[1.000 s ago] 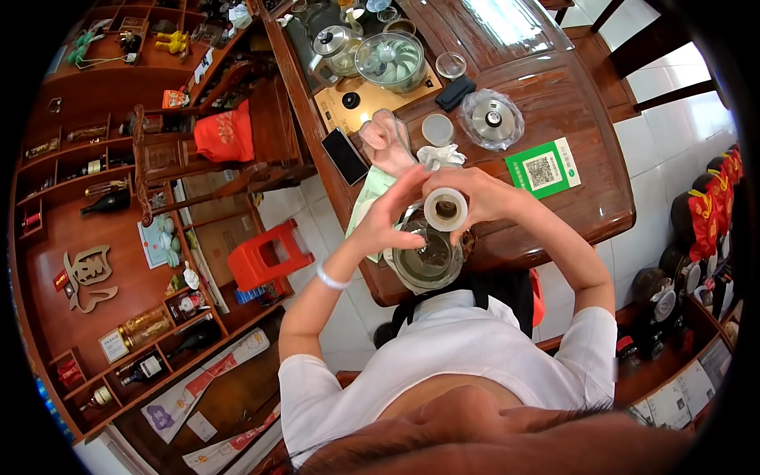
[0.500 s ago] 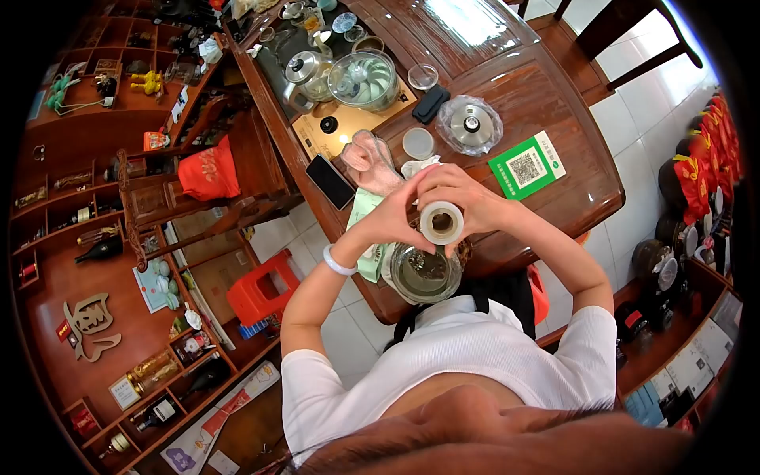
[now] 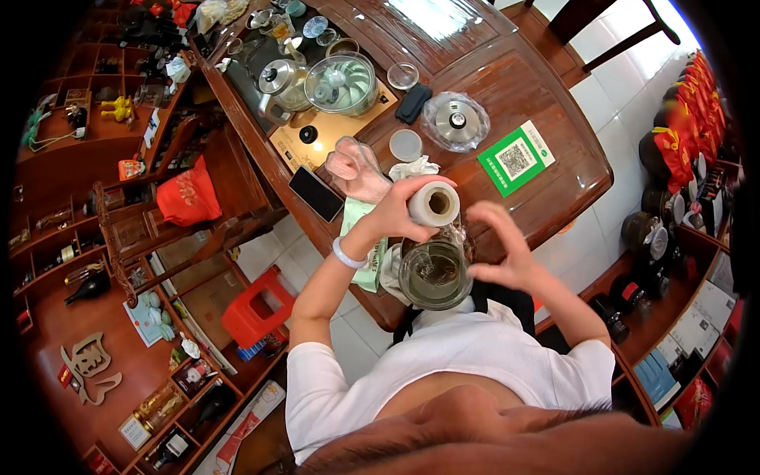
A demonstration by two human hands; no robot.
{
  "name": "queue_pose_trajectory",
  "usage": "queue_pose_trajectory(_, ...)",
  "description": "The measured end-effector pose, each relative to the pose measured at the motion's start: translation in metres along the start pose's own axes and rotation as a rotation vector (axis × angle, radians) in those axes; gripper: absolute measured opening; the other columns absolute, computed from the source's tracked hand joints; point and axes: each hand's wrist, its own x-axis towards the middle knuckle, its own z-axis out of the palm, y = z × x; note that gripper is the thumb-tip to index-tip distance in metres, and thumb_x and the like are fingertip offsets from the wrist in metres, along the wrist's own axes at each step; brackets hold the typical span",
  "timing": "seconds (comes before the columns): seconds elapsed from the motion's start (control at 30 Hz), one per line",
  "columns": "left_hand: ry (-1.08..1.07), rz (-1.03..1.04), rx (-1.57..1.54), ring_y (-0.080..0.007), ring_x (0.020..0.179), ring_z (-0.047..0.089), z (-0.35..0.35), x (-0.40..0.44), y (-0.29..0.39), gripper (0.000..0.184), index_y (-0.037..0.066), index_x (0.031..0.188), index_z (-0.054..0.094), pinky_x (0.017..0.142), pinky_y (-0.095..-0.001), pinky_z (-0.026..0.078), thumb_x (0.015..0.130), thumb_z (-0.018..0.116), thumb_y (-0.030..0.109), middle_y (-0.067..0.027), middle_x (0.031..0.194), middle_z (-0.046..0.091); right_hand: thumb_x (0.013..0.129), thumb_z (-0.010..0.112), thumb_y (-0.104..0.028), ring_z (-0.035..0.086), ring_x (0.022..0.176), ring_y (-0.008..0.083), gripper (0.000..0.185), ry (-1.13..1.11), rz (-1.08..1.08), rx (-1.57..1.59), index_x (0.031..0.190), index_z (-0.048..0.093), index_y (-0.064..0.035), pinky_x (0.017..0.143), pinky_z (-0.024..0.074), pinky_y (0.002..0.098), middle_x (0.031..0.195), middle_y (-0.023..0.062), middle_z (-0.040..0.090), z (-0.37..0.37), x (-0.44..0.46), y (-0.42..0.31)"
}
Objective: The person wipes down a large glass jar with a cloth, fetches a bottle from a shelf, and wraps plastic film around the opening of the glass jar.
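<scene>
My left hand (image 3: 398, 212) is wrapped around a whitish roll of plastic film (image 3: 435, 203) with a hollow brown core, its end turned toward me. Just below the roll stands a large glass jar (image 3: 435, 279) holding greenish liquid and something dark; the roll and my hand hide its upper part. To the right of the jar, my right hand (image 3: 507, 255) is open, fingers spread and curved, with nothing visible in it. A pink cloth (image 3: 356, 165) and a crumpled white tissue (image 3: 413, 169) lie beyond my left hand.
On the wooden table (image 3: 546, 103) are a plastic-wrapped metal lid (image 3: 457, 121), a green QR card (image 3: 517, 159), a phone (image 3: 316, 194), a round lid (image 3: 406, 145), a glass bowl (image 3: 341, 84) and a glass kettle (image 3: 283, 84). A red stool (image 3: 257, 309) stands left.
My right hand has let go of the roll and moved right and down, fingers spreading. My left hand keeps the roll, which is slightly higher. The view has shifted a little.
</scene>
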Motion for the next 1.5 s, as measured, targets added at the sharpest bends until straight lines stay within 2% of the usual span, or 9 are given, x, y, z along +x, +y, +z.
queue_pose_trajectory(0.17,0.004,0.093,-0.065,-0.0130,0.084,0.057,-0.011,0.006,-0.005,0.056,0.002,0.103,0.056,0.077,-0.0272,0.045,0.051,0.076,0.011,-0.0051,0.092,0.061,0.051,0.082,-0.044,0.034,0.122,0.0381,0.117,0.023,0.067,-0.089,0.134,0.017,0.0065,0.100,0.0286,0.0442,0.132,0.0244,0.031,0.047,-0.025,-0.025)
queue_pose_trajectory(0.27,-0.105,0.088,-0.050,-0.0136,0.081,0.057,-0.023,0.000,-0.011,0.052,0.001,0.098,0.057,0.074,-0.0275,0.046,0.051,0.076,0.011,-0.0055,0.088,0.061,0.046,0.081,-0.049,0.034,0.122,0.0385,0.122,0.046,0.121,-0.203,0.133,0.017,0.0077,0.099,0.0283,0.0466,0.132,0.0254,0.031,0.059,-0.019,-0.031)
queue_pose_trajectory(0.67,-0.038,0.277,-0.006,-0.0165,0.071,0.061,-0.031,-0.041,-0.013,0.048,0.004,0.093,0.058,0.069,-0.0295,0.048,0.049,0.077,0.012,-0.0057,0.083,0.064,0.042,0.080,-0.043,0.039,0.114,0.0351,0.115,-0.010,0.205,-0.620,0.130,0.025,0.0052,0.099,0.0263,0.0516,0.124,0.0207,0.038,0.071,-0.010,-0.053)
queue_pose_trajectory(0.93,0.017,0.360,0.072,-0.0243,0.085,0.063,-0.024,-0.086,-0.027,0.051,-0.001,0.101,0.057,0.073,-0.0325,0.050,0.054,0.074,0.009,-0.0140,0.097,0.064,0.043,0.079,-0.044,0.039,0.116,0.0351,0.112,0.039,0.137,-0.705,0.130,0.028,0.0039,0.098,0.0253,0.0538,0.124,0.0214,0.037,0.076,-0.013,-0.053)
queue_pose_trajectory(1.1,0.192,0.384,0.042,-0.0273,0.091,0.061,0.012,-0.114,-0.024,0.058,0.000,0.104,0.055,0.077,-0.0333,0.049,0.051,0.076,0.008,-0.0140,0.102,0.061,0.047,0.076,-0.048,0.039,0.114,0.0374,0.108,0.072,0.096,-0.729,0.128,0.030,0.0067,0.100,0.0251,0.0522,0.124,0.0223,0.038,0.079,-0.016,-0.053)
queue_pose_trajectory(1.27,0.431,0.394,0.104,-0.0301,0.099,0.057,0.044,-0.123,-0.030,0.061,0.001,0.106,0.050,0.082,-0.0350,0.046,0.050,0.073,0.003,-0.0171,0.108,0.057,0.046,0.077,-0.043,0.038,0.117,0.0355,0.108,0.090,0.059,-0.697,0.131,0.029,0.0008,0.100,0.0240,0.0515,0.126,0.0187,0.037,0.080,-0.017,-0.051)
queue_pose_trajectory(1.33,0.504,0.387,0.138,-0.0309,0.101,0.054,0.050,-0.125,-0.034,0.058,0.001,0.104,0.050,0.085,-0.0355,0.044,0.050,0.073,0.001,-0.0180,0.109,0.054,0.049,0.078,-0.042,0.034,0.120,0.0352,0.108,0.066,0.066,-0.708,0.134,0.026,-0.0001,0.101,0.0237,0.0482,0.131,0.0190,0.033,0.074,-0.021,-0.051)
queue_pose_trajectory(1.43,0.572,0.354,0.221,-0.0269,0.097,0.056,0.057,-0.129,-0.034,0.057,0.001,0.105,0.051,0.083,-0.0332,0.045,0.052,0.074,0.001,-0.0152,0.106,0.056,0.060,0.077,-0.040,0.021,0.131,0.0290,0.105,-0.131,0.031,-0.219,0.138,0.019,-0.0005,0.106,0.0202,0.0375,0.142,0.0172,0.020,0.052,-0.022,-0.036)
queue_pose_trajectory(1.5,0.553,0.202,0.161,-0.0199,0.093,0.058,0.057,-0.133,-0.030,0.054,0.001,0.106,0.053,0.081,-0.0300,0.046,0.056,0.074,0.002,-0.0101,0.101,0.060,0.078,0.056,-0.050,0.014,0.135,0.0246,0.085,-0.162,0.113,-0.042,0.139,0.019,-0.0044,0.108,0.0140,0.0392,0.144,0.0131,0.020,0.037,-0.015,-0.030)
